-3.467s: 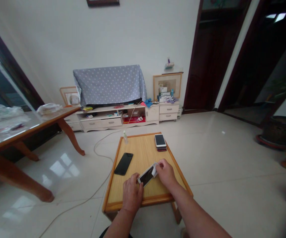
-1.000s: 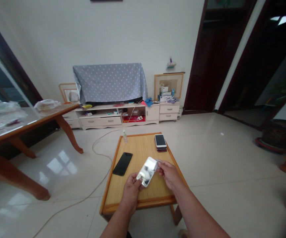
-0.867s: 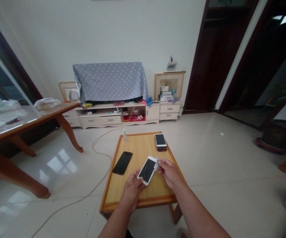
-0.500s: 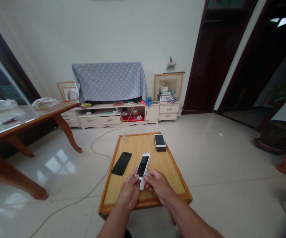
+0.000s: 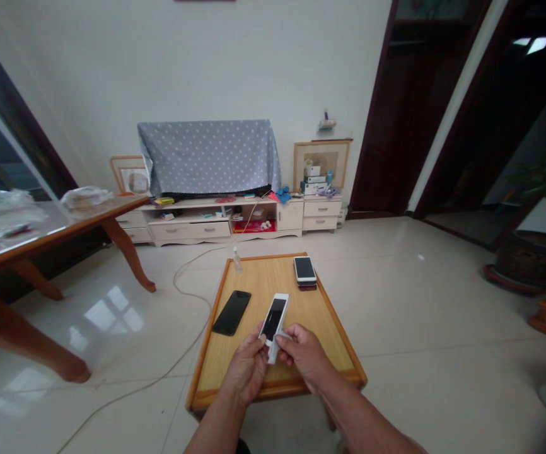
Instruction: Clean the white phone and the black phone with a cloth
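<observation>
My left hand [image 5: 247, 369] grips the near end of a white phone [image 5: 274, 315] with a dark screen, held tilted above the low wooden table [image 5: 254, 296]. My right hand [image 5: 304, 356] pinches a small white cloth [image 5: 273, 349] against the phone's near end. A black phone [image 5: 231, 312] lies flat on the table's left side. Two stacked phones [image 5: 305, 271], a white one on top, rest near the far right corner.
A small clear bottle [image 5: 237, 258] stands at the table's far left edge. A cable [image 5: 178, 284] trails over the tiled floor. A larger table [image 5: 41, 233] stands at left, a TV cabinet [image 5: 216, 221] with a covered screen at the back wall.
The white phone was lifted off the table and turned to point away from me. My right hand with the cloth moved from the phone's far end to its near end.
</observation>
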A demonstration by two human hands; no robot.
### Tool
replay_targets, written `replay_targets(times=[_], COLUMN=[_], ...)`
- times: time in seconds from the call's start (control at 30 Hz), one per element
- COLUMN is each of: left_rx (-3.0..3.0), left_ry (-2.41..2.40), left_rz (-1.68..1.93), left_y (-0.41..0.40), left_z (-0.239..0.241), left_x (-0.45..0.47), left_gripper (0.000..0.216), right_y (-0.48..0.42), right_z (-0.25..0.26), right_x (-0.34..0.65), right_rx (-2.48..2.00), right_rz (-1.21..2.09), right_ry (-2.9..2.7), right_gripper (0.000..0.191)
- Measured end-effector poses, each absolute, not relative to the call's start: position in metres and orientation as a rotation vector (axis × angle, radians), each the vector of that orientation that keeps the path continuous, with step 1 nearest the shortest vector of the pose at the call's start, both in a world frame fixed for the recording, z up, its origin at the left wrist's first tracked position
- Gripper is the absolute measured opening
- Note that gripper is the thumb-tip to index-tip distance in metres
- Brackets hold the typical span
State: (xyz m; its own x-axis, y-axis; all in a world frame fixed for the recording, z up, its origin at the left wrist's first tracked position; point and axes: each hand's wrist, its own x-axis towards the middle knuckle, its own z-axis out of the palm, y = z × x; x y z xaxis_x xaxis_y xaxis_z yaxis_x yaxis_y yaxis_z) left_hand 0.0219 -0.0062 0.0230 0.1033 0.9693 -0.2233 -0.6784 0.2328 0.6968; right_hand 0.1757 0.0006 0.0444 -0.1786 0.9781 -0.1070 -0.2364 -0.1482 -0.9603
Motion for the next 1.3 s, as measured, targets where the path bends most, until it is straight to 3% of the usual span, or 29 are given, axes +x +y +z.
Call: replay_targets(times=[0.3,0.53,0.7,0.87,1.3], left_rx=[0.488,0.486,0.537,0.559,0.536], left_ry=[0.753,0.759,0.749,0.768,0.696], left_rz=[1.222,1.255,1.186,1.146,1.333], left_y=[-0.015,-0.008,-0.013,-0.013,-0.012], left_z=[0.031,0.029,0.029,0.031,0.032], left_x=[0.026,0.025,0.023,0.019,0.035], left_gripper=[0.043,0.043,0.043,0.042,0.045], right_y=[0.033,0.011,0.032,0.043,0.02], right_z=[0.058,0.045,0.05,0.046,0.024], right_x=[0.213,0.191,0.217,0.235,0.191], right_rx=[-1.073,-1.065,-1.076,-1.135,-1.083], right_rz=[1.358,1.459,1.368,1.499,1.443], right_ry=[-0.904,-1.004,-0.894,-0.906,-0.566], right_gripper=[0.042,0.037,0.037,0.038,0.034])
